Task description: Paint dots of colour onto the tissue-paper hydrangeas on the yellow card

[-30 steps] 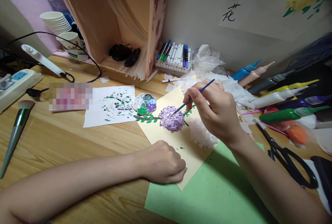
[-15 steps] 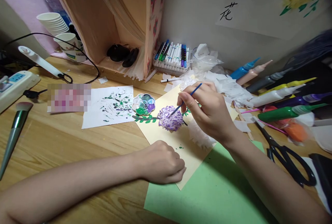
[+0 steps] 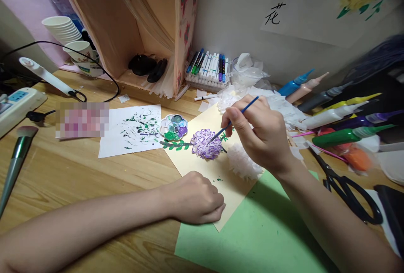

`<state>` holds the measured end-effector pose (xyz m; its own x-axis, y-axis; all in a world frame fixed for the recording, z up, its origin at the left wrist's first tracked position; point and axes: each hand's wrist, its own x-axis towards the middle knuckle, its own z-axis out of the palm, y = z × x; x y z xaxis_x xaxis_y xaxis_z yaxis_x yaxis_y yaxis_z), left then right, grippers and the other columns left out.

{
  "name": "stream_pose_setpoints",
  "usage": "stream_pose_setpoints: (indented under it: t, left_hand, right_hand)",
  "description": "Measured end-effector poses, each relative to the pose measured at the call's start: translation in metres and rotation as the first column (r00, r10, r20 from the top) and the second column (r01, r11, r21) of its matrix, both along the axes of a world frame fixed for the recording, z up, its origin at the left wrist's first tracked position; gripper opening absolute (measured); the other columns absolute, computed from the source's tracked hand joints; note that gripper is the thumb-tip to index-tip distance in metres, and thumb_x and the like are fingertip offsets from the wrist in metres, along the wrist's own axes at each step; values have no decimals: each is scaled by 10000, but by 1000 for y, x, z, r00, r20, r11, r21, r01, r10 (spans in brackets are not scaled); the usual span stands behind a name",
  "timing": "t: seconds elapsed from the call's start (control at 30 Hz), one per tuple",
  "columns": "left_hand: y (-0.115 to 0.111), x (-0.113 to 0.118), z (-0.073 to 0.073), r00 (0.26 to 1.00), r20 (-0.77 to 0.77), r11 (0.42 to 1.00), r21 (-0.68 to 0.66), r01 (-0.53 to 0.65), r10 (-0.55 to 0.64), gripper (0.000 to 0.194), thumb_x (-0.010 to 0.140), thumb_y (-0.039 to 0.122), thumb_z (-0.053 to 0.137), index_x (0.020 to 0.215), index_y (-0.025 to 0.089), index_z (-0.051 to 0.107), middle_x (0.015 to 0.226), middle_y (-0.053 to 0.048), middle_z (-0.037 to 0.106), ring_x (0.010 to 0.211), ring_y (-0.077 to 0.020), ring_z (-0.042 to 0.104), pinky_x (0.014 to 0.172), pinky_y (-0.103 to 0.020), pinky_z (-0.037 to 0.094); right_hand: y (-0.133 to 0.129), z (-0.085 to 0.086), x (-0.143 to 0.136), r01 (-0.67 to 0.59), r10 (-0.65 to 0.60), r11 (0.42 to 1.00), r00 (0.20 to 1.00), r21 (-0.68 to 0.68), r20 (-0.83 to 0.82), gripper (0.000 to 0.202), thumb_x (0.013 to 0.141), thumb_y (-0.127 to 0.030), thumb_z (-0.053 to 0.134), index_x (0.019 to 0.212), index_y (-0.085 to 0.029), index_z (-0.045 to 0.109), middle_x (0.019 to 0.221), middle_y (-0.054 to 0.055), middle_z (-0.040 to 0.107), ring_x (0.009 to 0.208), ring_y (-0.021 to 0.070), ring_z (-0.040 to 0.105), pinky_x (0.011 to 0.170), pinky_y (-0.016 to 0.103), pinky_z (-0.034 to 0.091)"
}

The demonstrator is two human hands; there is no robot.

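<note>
Leftmost, a stack of paper cups [image 3: 61,28] stands by the wooden shelf [image 3: 126,20], which holds dark objects on its floor. Next, on the desk [image 3: 78,172], a white test sheet [image 3: 132,129] lies touching a small flower-shaped palette [image 3: 174,127] whose wells hold green, blue and purple paint. Behind it a tray of markers [image 3: 208,68] stands against the wall. The left hand [image 3: 195,197] is curled into a loose fist with nothing in it, pressing down the near corner of the cream paper [image 3: 221,172]. The right hand [image 3: 261,134], wrist raised, pinches a thin blue paintbrush [image 3: 235,119] tilted down to the left, its tip on the purple flower [image 3: 203,143] painted on that cream paper. Paint tubes [image 3: 334,115] lie at far right.
</note>
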<state>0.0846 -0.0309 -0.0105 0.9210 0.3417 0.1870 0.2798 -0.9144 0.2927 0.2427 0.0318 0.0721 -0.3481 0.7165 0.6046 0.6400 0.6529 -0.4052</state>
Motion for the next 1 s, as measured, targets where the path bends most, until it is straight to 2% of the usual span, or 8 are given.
stream_pose_setpoints:
  t: [0.2, 0.43, 0.77, 1.0]
  left_hand:
    - [0, 0, 0, 1000, -3, 1000, -3, 2, -2, 276, 842, 256, 470, 585, 190, 545, 535, 13, 603, 462, -130, 522, 438, -280, 299]
    - [0, 0, -1, 1000, 12, 1000, 13, 1, -1, 275, 838, 258, 471, 580, 186, 531, 539, 19, 604, 466, -130, 527, 439, -280, 278]
    - [0, 0, -1, 1000, 22, 1000, 2, 4, -4, 287, 847, 249, 455, 578, 184, 530, 529, 14, 595, 466, -129, 539, 431, -265, 300]
    - [0, 0, -1, 1000, 15, 1000, -6, 4, -4, 288, 849, 247, 450, 577, 185, 524, 518, 4, 587, 460, -127, 521, 445, -261, 307]
  right_hand:
    - [-1, -5, -3, -28, 28, 1000, 999, 5, 45, 353, 936, -311, 388, 643, -203, 552, 547, -4, 571, 620, 140, 534, 745, 336, 385]
    - [0, -4, -1, -34, 34, 997, 999, 67, -4, 339, 934, -293, 391, 648, -202, 549, 570, -8, 591, 595, 129, 521, 734, 341, 390]
    - [-3, 0, 0, -12, 15, 997, 999, 70, -37, 345, 939, -295, 376, 644, -225, 540, 530, -4, 570, 587, 145, 526, 727, 358, 392]
    - [1, -7, -1, -25, 25, 998, 1000, 60, 2, 327, 937, -284, 388, 656, -213, 538, 571, -8, 591, 617, 136, 540, 744, 343, 387]
